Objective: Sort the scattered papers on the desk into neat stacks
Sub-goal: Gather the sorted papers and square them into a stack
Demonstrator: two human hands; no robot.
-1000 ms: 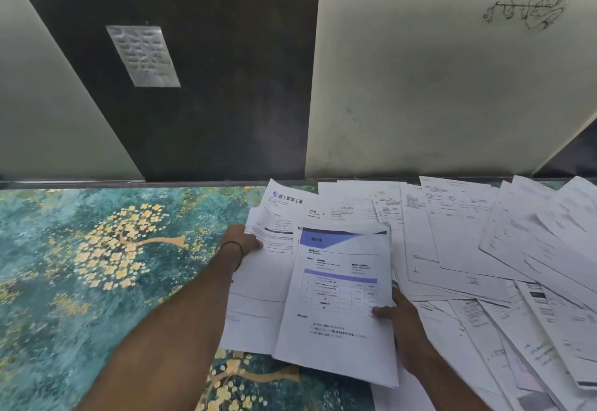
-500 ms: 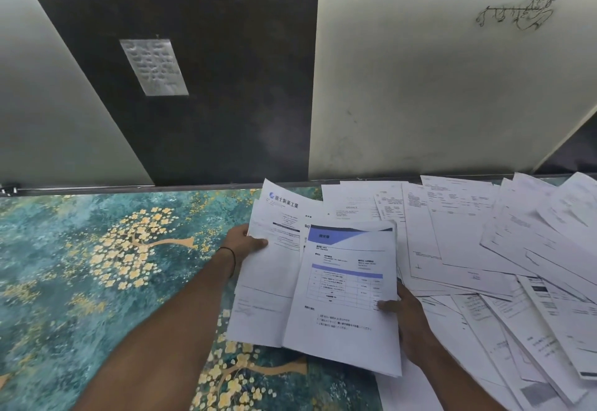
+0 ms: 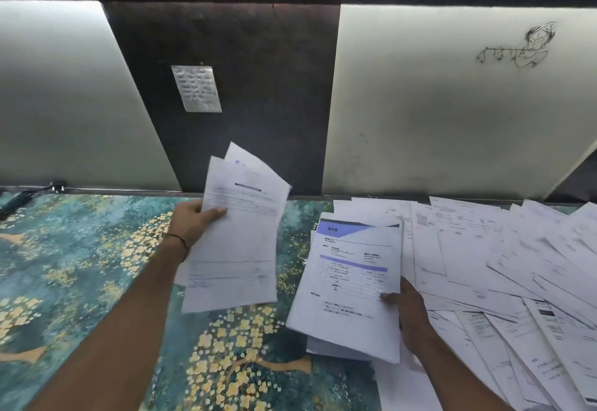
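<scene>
A: In the left hand point(image 3: 193, 223)?
B: Clamped on a few loose sheets point(image 3: 239, 239), thumb across the front, fingers behind; held up tilted above the counter point(image 3: 80, 265), top corners fanned against the dark wall panel point(image 3: 258, 87). Thin band point(image 3: 182, 244) round that wrist.
A: And the right hand point(image 3: 412, 313)?
B: Pinching the right edge of a thicker stack point(image 3: 349, 287), thumb pressed on the top page (blue header, ruled table, print too small to read). Near end raised a little, more sheets showing beneath.
A: Close to the other bundle?
B: Apart, with a strip of teal-and-gold flowered cover between the two.
A: Rest of the scattered papers point(image 3: 500, 265)?
B: Spread over the right side of the counter, overlapping at all angles, back to the wall.
A: Anything else?
B: Small handwritten note point(image 3: 197, 89) stuck on the dark panel, pen sketch point(image 3: 517, 47) on the pale wall to the right, coiled cord point(image 3: 17, 199) at the far left edge
</scene>
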